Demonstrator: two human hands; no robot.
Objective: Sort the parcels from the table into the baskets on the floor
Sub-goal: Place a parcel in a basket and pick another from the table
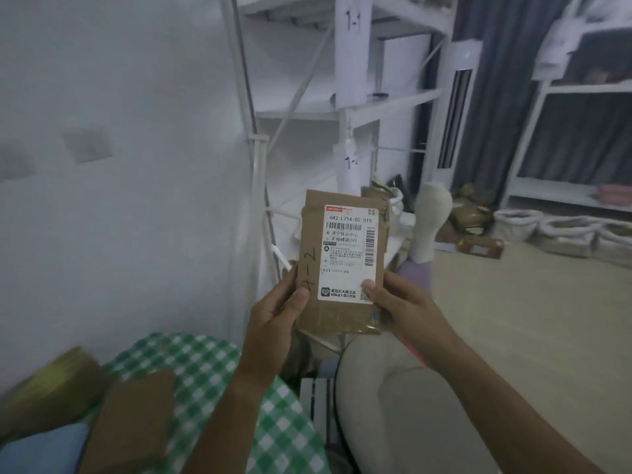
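A flat brown cardboard parcel [342, 261] with a white shipping label and handwritten marking is held upright in front of me. My left hand [277, 313] grips its lower left edge with the thumb on the front. My right hand [400, 306] grips its lower right edge, thumb pressed on the label. On the table [219, 367] with a green checked cloth at the lower left lie more parcels: a brown cardboard one [133, 422], a tape-wrapped one [44, 388] and a blue one [37, 449]. White baskets [516, 224] stand on the floor at the far right.
A white metal shelf rack [345, 107] stands ahead against the white wall. Several brown parcels [478, 244] lie on the floor by the baskets. Another white rack [561, 196] is at the right. My light-trousered leg [393, 405] stretches forward, foot in a white sock.
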